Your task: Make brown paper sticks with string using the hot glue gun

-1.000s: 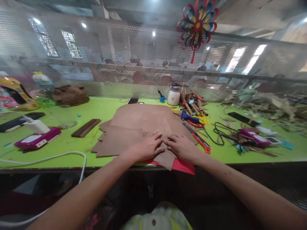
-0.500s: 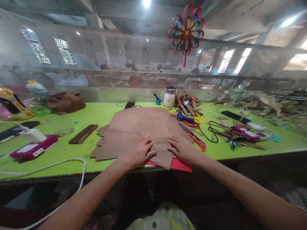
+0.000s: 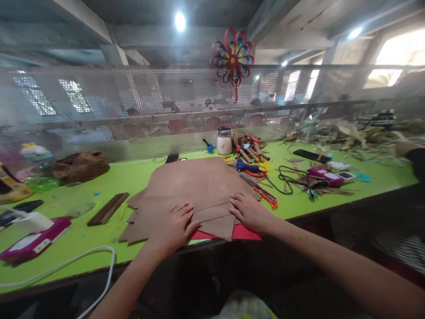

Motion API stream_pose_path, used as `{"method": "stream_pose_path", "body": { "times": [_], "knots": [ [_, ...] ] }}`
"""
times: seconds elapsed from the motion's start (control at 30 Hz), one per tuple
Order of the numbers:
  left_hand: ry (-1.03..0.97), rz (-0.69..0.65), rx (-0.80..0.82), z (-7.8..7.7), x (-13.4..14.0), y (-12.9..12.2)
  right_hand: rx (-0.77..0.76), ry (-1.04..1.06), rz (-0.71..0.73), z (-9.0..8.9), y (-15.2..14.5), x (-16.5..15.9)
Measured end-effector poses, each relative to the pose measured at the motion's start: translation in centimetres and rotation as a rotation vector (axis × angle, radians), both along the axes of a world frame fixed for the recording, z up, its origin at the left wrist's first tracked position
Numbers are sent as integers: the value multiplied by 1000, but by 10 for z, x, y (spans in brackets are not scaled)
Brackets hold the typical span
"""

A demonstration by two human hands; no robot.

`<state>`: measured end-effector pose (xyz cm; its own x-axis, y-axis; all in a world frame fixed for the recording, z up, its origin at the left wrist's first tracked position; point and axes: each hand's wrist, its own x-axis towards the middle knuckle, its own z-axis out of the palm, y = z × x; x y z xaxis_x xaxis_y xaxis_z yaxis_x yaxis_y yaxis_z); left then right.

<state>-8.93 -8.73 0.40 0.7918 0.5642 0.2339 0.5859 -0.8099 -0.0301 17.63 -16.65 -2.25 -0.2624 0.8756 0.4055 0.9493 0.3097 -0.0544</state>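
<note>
Several sheets of brown paper (image 3: 179, 181) lie stacked on the green table, with folds or cut edges showing near the front. My left hand (image 3: 177, 225) rests flat on the front part of the stack, fingers stretched out and thumb apart. At the stack's right front, my right hand (image 3: 249, 212) lies with its fingertips on the top sheet, fingers extended. Red paper (image 3: 245, 232) sticks out from underneath by the table edge. An orange-handled utility knife (image 3: 265, 195) lies just beyond my right hand, and a blue glue gun (image 3: 247, 166) is behind it.
Purple power strips (image 3: 56, 232) stand left and right, with a white cable (image 3: 79, 254) at left. Brown strips (image 3: 108, 209) lie left of the paper. A jar (image 3: 224, 141) and rolled brown pieces (image 3: 250, 148) are behind. A person's arm (image 3: 407, 150) shows at the right edge.
My left hand has slid left, away from my right hand, so the gap between them is wider. The view has shifted and tilted; another person's arm now shows at the right.
</note>
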Motion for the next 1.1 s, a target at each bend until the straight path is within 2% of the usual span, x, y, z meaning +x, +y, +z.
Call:
{"method": "stream_pose_path", "body": {
  "times": [0.13,0.2,0.23,0.33,0.43,0.53,0.67,0.77,0.83,0.97,1.1],
  "knots": [
    [70,82,-25,25,29,1,-9,-3,21,3,0,-2],
    [82,156,-2,33,52,6,-30,7,48,6,2,1],
    [70,134,5,33,62,10,-46,25,61,9,3,5],
    [51,76,45,23,82,24,-26,114,-14,15,12,30],
    [-29,98,81,5,82,37,67,65,-228,14,22,67],
    [-82,92,49,-7,75,41,-4,-1,-349,5,26,94],
    [-87,98,29,-8,74,39,-72,90,-395,-6,21,104],
    [-58,83,44,-6,77,37,-17,160,-394,-2,23,102],
    [-35,69,52,-5,78,36,20,162,-336,6,35,100],
    [-35,76,50,-5,78,35,-6,97,-267,24,87,89],
    [-24,61,40,-6,75,34,-65,57,-171,29,128,74]
  ]
}}
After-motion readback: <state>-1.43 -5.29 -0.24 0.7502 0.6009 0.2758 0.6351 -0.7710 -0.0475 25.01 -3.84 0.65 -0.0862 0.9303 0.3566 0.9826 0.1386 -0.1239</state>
